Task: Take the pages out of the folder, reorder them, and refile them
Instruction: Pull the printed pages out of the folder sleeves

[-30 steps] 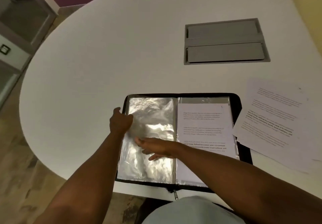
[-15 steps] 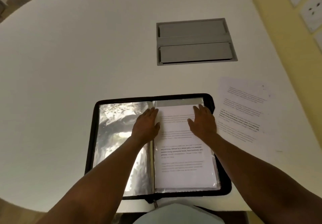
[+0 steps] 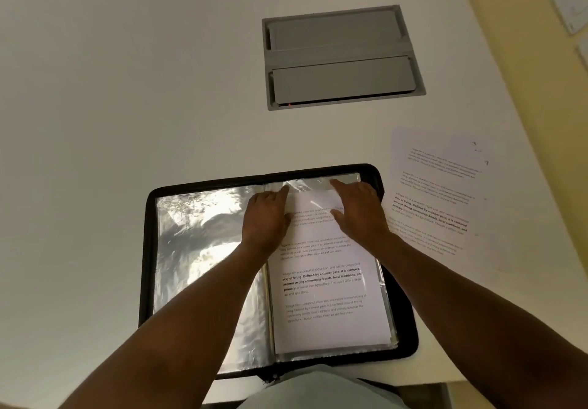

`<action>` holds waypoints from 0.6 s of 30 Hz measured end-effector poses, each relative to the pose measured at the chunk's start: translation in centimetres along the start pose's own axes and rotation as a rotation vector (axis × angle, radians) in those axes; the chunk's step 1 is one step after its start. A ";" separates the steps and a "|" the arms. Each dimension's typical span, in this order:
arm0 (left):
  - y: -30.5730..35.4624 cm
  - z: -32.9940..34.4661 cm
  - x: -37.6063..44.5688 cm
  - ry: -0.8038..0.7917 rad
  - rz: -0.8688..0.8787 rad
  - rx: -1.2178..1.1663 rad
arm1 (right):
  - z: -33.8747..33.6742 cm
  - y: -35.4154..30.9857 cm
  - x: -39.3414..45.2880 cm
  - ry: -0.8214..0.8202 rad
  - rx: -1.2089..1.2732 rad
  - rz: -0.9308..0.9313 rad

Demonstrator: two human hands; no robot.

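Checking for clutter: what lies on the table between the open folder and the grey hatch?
Nothing: the head view shows bare white table between folder and hatch.

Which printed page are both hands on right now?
The page in the folder's right sleeve; left hand and right hand rest on its top. The loose pages lie untouched beside the folder.

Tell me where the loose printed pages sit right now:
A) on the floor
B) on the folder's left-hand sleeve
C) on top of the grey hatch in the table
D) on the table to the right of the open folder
D: the loose pages lie fanned on the white table, just right of the open folder, clear of the grey hatch.
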State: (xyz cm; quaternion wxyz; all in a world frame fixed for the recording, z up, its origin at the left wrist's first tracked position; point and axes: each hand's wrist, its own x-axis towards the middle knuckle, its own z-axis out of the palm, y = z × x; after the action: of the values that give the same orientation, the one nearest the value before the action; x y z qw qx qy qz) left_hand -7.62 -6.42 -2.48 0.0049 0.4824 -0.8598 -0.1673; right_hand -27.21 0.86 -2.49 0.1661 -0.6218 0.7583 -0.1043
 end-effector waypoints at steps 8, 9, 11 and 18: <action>0.1 -0.8 2.9 0.023 0.088 -0.090 | -2.2 -1.0 3.2 -0.055 0.160 -0.142; 0.0 -0.8 3.1 0.056 0.101 -0.111 | -2.6 -1.0 3.4 -0.018 0.145 -0.178; -0.2 -0.8 3.2 0.116 0.129 -0.142 | -3.3 -0.8 3.7 0.038 0.073 -0.233; -0.6 -0.5 3.3 0.146 0.190 -0.183 | -4.4 0.7 4.2 0.065 -0.113 -0.371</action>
State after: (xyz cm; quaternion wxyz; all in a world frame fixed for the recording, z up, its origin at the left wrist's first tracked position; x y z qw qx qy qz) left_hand -8.86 -9.60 -2.70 0.1272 0.4074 -0.8801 -0.2082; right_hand -30.22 -3.28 0.81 0.0845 -0.7554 0.6404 -0.1103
